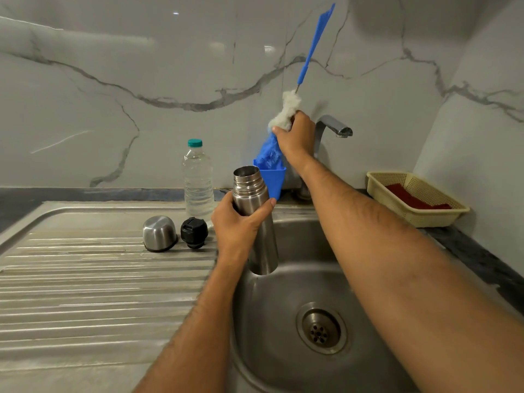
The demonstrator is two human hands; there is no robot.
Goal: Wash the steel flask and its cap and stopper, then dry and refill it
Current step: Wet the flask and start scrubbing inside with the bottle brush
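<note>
We see one steel flask [256, 222] gripped in the left hand [238, 225], and one bottle brush [286, 114] clutched by the right hand [295, 134] at twelve o'clock. At nine o'clock from the flask stand one cap [159, 233] and one stopper [194, 232].

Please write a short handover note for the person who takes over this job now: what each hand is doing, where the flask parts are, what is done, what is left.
Left hand: grips the open steel flask, upright over the sink basin.
Right hand: grips the bristle end of the blue bottle brush, which stands in a blue holder near the tap.
Steel cap and black stopper: side by side on the drainboard, in front of the plastic water bottle.
Done: cap and stopper are off.
Left: whether anything is washed cannot be told; the tap shows no water. Scrub, rinse, dry, refill.
</note>
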